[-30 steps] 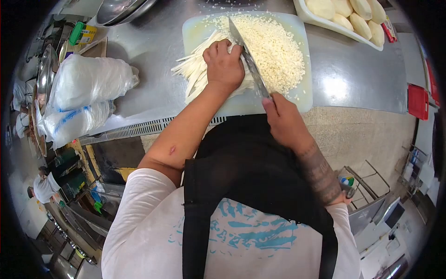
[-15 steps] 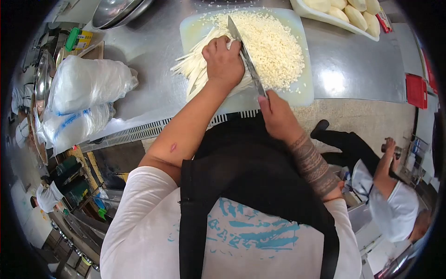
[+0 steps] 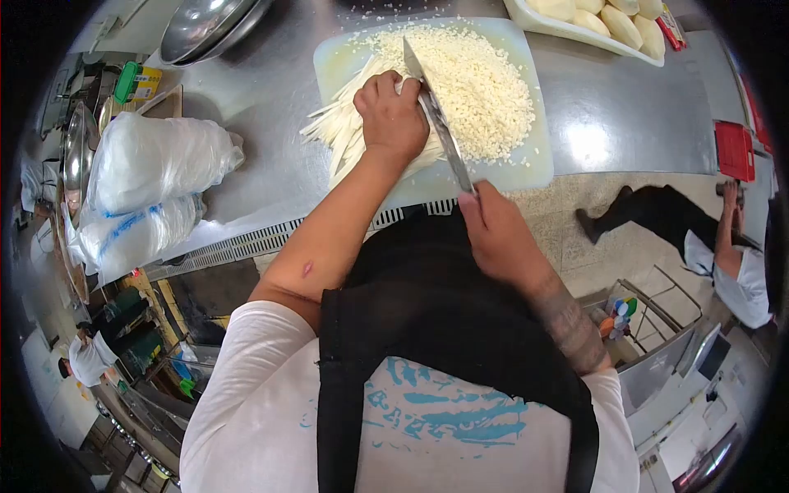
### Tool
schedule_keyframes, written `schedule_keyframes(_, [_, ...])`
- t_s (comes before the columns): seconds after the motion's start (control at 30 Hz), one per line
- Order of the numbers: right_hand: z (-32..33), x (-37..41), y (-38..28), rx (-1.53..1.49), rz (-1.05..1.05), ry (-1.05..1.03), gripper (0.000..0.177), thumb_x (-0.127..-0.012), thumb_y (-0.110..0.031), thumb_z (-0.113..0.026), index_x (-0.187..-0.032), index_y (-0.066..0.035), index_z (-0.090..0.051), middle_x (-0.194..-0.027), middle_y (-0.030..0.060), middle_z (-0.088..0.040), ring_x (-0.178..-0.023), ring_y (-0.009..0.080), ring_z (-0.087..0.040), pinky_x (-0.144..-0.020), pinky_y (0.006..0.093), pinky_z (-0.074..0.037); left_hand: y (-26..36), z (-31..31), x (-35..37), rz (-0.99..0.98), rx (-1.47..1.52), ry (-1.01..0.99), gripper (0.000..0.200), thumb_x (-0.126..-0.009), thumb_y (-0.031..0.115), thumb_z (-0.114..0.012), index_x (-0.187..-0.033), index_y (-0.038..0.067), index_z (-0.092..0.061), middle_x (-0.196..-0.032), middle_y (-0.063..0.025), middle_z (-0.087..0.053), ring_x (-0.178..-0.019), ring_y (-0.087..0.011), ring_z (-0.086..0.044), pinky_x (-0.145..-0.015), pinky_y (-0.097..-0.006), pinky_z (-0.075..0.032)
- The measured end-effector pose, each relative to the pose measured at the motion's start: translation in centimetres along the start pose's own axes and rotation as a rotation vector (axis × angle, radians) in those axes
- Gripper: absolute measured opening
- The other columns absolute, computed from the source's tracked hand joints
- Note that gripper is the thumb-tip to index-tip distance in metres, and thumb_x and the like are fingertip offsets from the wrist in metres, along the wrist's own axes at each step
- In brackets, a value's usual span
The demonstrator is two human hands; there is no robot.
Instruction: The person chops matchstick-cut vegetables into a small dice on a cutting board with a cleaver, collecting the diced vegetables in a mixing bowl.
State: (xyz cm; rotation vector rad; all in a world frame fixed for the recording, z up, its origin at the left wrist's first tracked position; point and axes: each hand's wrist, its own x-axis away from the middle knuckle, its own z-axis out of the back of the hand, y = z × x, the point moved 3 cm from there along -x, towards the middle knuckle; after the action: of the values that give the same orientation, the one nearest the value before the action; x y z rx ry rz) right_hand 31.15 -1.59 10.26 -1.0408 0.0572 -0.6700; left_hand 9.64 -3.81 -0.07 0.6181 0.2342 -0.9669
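Stainless-steel worktop [image 3: 608, 123] in a kitchen bears a pale cutting board [image 3: 526, 170], over which a long knife [image 3: 446, 135] slants between white vegetable strips [image 3: 341, 146] and a heap of fine white dice [image 3: 489, 94]. The right hand [image 3: 500, 226] is wrapped around the knife's handle; the left hand [image 3: 393, 119] bends its fingers over the strips, just beside the blade. Farther out sit a white tub [image 3: 526, 18] of peeled vegetables [image 3: 620, 26], metal bowls [image 3: 201, 33] and bulging plastic bags [image 3: 156, 156]. Beyond, at far right, is another person [image 3: 742, 287] in white top and dark trousers.
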Motion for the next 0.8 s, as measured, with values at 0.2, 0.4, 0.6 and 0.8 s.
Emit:
schedule_keyframes(0.2, [1.1,0.4,-1.5,0.01,-0.036,-0.049,0.03,-0.111,-0.026,-0.051,-0.106,0.003,-0.056,-0.087,0.0318,-0.067,-0.085,0.0538,-0.065,-0.074,0.0601,-0.049,0.1,0.1,0.1,-0.021,-0.014,0.022,0.023,-0.083,0.007,-0.066,-0.104,0.009,-0.073,-0.122,-0.0135,-0.062,-0.119,-0.0369,-0.052,-0.104,-0.0524,-0.036])
schedule_keyframes(0.4, [-1.3,-2.4,1.8,0.048,-0.024,-0.017,0.032,-0.112,-0.026,-0.049,-0.105,0.005,-0.055,-0.088,0.0325,-0.066,-0.088,0.0535,-0.065,-0.075,0.0593,-0.048,0.2,0.3,0.1,-0.003,0.003,0.009,0.024,-0.083,0.007,-0.065,-0.106,0.008,-0.072,-0.122,-0.015,-0.061,-0.12,-0.0379,-0.052,-0.105,-0.0531,-0.036])
schedule_keyframes(0.6, [-2.6,-0.3,2.9,0.046,0.019,0.039,0.034,-0.112,-0.027,-0.048,-0.104,0.005,-0.054,-0.089,0.0329,-0.066,-0.089,0.0541,-0.064,-0.076,0.0581,-0.049,0.3,0.2,0.5,-0.021,-0.004,0.0,0.022,-0.085,0.007,-0.064,-0.105,0.008,-0.072,-0.121,-0.0162,-0.061,-0.119,-0.0384,-0.052,-0.104,-0.0527,-0.037])
schedule_keyframes(0.8, [0.5,1.0,-1.1,-0.118,-0.113,-0.089,0.035,-0.112,-0.028,-0.048,-0.103,0.005,-0.055,-0.09,0.0339,-0.065,-0.089,0.0554,-0.063,-0.076,0.0596,-0.048,0.0,0.1,0.0,0.029,0.007,-0.054,0.026,-0.083,0.01,-0.065,-0.108,0.009,-0.072,-0.123,-0.0156,-0.059,-0.123,-0.0374,-0.049,-0.106,-0.0535,-0.032])
